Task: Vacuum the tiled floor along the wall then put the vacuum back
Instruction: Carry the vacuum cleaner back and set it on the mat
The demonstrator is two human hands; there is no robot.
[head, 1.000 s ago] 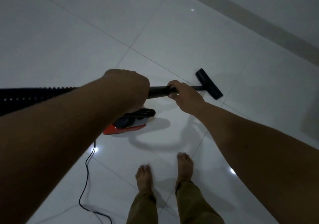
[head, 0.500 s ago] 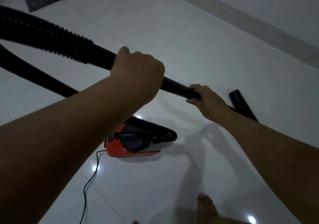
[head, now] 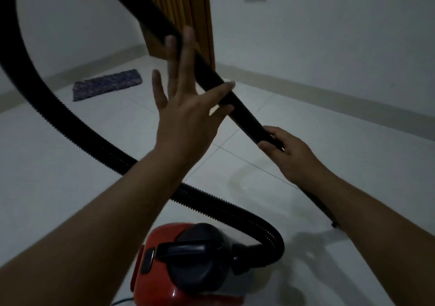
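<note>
A: Left hand (head: 186, 115) spread wide, fingers straight against the black wand (head: 211, 79)!
B: Right hand (head: 289, 155) wrapped round it lower down.
A: The red vacuum (head: 186, 263) sits on the tiled floor (head: 329, 145) below both hands, hose (head: 77, 136) looping left.

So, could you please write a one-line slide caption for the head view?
Right hand grips the black vacuum wand, open left hand against it, red canister vacuum below.
</note>
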